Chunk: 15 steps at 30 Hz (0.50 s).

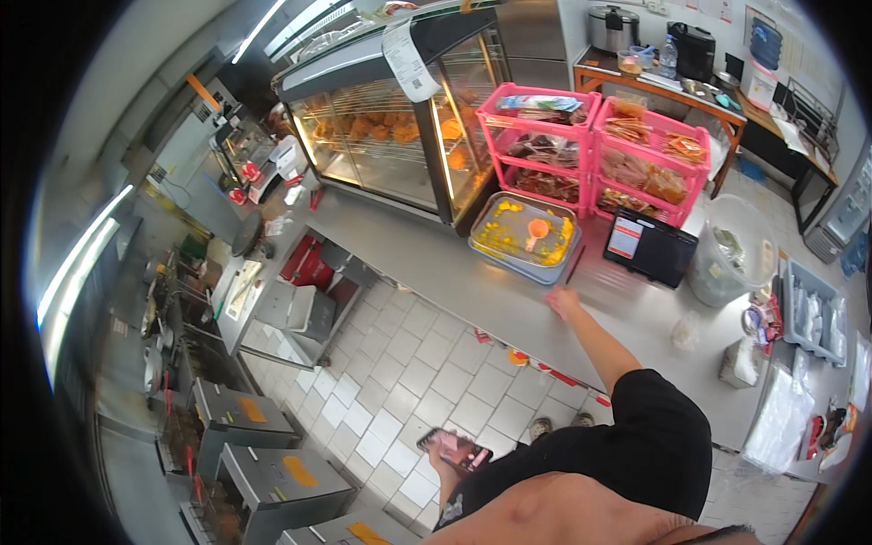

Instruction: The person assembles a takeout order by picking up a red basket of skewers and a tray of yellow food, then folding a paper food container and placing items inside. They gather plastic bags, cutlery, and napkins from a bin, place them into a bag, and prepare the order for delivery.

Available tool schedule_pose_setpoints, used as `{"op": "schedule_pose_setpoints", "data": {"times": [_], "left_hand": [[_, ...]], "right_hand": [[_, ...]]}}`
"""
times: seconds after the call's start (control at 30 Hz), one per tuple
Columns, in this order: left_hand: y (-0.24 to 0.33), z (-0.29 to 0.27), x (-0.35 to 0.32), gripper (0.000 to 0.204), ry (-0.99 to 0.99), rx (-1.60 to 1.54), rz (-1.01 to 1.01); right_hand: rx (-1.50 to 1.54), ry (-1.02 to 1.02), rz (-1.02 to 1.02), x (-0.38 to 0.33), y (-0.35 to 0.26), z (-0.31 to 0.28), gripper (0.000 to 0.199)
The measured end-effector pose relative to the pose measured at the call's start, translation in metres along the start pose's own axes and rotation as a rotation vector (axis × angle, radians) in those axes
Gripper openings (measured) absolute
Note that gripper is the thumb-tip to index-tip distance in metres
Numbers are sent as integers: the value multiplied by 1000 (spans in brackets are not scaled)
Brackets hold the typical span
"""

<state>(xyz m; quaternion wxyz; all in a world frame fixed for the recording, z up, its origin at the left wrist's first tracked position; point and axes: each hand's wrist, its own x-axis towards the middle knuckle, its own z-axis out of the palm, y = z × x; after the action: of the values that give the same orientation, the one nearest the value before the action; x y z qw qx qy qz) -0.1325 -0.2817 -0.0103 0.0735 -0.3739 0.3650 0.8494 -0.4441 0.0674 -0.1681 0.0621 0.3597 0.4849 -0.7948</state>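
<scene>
My left hand (443, 461) is closed round a smartphone (463, 450) with a lit screen, held low over the tiled floor. My right hand (563, 303) rests on the steel counter (509, 304), its fingers curled; what they hold, if anything, is too small to make out. Just beyond its fingertips lies a thin dark stick-like thing (575, 262), beside a blue-grey tray (509, 265). In that tray sits a metal pan (514, 227) with yellow bits and an orange scoop (538, 229).
A glass warming cabinet (368, 163) with fried food stands at the back. Pink tiered baskets (589, 136) of packets adjoin it. Rightward are a dark tablet (668, 263), a clear tub (727, 272) and plastic bags (781, 413). Grey fryers (286, 477) stand at the lower left.
</scene>
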Motion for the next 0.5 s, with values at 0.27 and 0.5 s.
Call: {"op": "schedule_pose_setpoints", "data": {"times": [0.27,0.5], "left_hand": [[-7,-56,2,45,153,-51,144],[-17,-39,17,48,44,10,125]], "right_hand": [[-142,201,-122,47,-20,31,22],[214,-149,55,8,-45,30,46]]}}
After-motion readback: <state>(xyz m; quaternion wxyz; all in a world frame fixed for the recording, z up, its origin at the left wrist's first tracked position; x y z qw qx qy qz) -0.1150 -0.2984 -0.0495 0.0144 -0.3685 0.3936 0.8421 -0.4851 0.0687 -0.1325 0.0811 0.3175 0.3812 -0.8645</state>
